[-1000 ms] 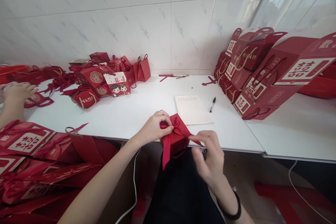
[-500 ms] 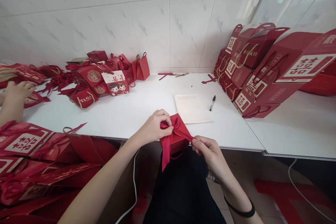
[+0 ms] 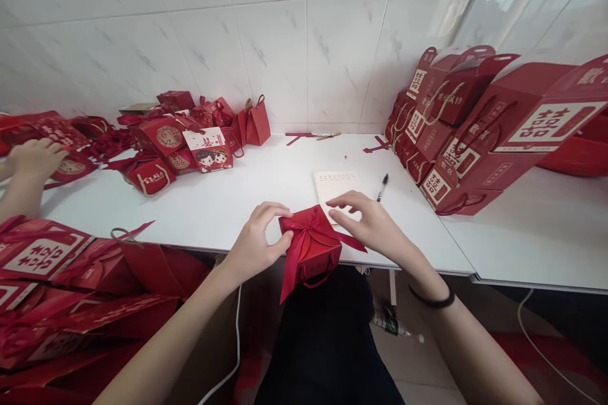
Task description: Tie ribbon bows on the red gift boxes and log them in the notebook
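A red gift box with a rope handle sits at the table's front edge, partly overhanging it. A dark red ribbon bow lies across its top, one tail hanging down the front-left and the other reaching right. My left hand holds the box's left corner, thumb and fingertips against it. Over the right side of the box hovers my right hand, open, fingers apart and holding nothing.
Behind the box lie a lined notepad and a black pen. Red boxes are stacked at the right; smaller gift boxes pile up at the left. Another person's hand is at far left. More red boxes fill the lower left.
Both hands have let go of the ribbon. My left hand has shifted left onto the box's corner, and my right hand has risen above its right side. The box has turned slightly.
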`<state>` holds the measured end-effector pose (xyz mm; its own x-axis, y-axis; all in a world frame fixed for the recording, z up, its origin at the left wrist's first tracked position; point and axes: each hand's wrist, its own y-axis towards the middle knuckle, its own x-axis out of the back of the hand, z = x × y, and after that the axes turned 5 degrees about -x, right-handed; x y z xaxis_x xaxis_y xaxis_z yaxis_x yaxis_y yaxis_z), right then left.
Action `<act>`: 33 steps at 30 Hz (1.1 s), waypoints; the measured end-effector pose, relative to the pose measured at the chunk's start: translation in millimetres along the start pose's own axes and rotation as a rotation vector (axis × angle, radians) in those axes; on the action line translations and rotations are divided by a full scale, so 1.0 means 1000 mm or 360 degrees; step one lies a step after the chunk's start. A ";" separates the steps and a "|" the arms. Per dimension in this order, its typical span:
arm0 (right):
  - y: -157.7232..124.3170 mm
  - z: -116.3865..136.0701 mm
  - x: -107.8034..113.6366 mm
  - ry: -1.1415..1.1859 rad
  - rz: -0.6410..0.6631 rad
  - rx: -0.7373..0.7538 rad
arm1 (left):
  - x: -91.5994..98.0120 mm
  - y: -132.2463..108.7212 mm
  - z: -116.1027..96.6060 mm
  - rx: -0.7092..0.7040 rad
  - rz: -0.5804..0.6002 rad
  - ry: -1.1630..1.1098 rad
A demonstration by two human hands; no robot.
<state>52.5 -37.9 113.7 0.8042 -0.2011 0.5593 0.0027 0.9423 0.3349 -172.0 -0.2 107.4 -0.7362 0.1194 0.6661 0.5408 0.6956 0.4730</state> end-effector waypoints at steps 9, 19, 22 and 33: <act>0.010 0.005 -0.023 0.0265 0.0199 -0.0005 | -0.016 -0.001 -0.006 0.0186 -0.0221 0.0036; -0.010 0.017 -0.048 0.0029 -0.0280 -0.0037 | -0.023 -0.007 -0.018 0.0328 -0.0410 0.0363; -0.011 0.016 -0.047 0.0064 -0.0262 -0.0033 | -0.024 -0.011 -0.016 0.0384 -0.0403 0.0198; -0.012 0.016 -0.048 -0.0049 -0.0298 -0.0035 | -0.028 -0.011 -0.012 0.0339 -0.0608 -0.0030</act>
<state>4.6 -43.5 94.9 0.7701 -0.3812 0.5116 0.1638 0.8931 0.4189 -152.4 -20.2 90.3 -0.8756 -0.1629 0.4547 0.1339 0.8226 0.5527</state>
